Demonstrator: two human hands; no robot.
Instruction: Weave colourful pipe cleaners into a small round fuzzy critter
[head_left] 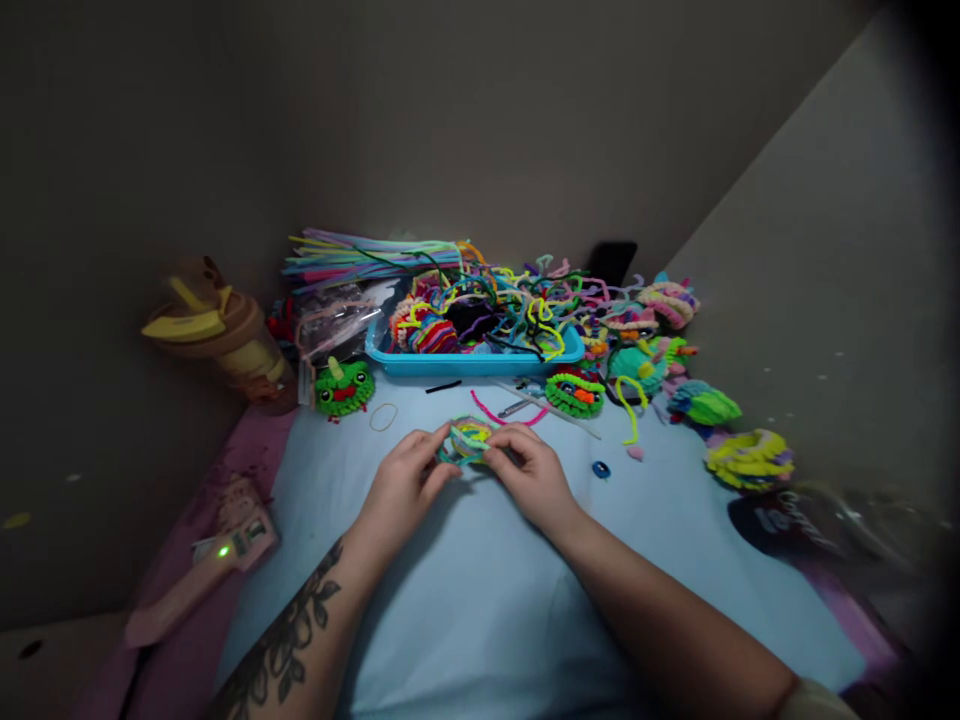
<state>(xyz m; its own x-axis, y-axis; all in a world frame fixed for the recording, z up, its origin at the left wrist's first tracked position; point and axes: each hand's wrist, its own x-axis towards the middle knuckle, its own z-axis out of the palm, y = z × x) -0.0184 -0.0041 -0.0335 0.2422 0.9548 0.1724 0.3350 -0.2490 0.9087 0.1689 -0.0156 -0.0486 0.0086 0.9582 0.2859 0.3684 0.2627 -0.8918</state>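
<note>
Over the surface [465,600], left hand [405,478] and right hand [536,478], nearly closed, pinch a rounded, looped piece [471,438]. Fuzzy stems [541,325] tangle in the far plastic tray [472,367].

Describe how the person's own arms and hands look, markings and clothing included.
The left hand and right hand are bare, with no gloves, watch or bracelet showing. The left forearm carries a dark tattoo of leafy sprigs. The right forearm shows no clear marking; a dull olive-beige sleeve begins near the elbow.
</note>
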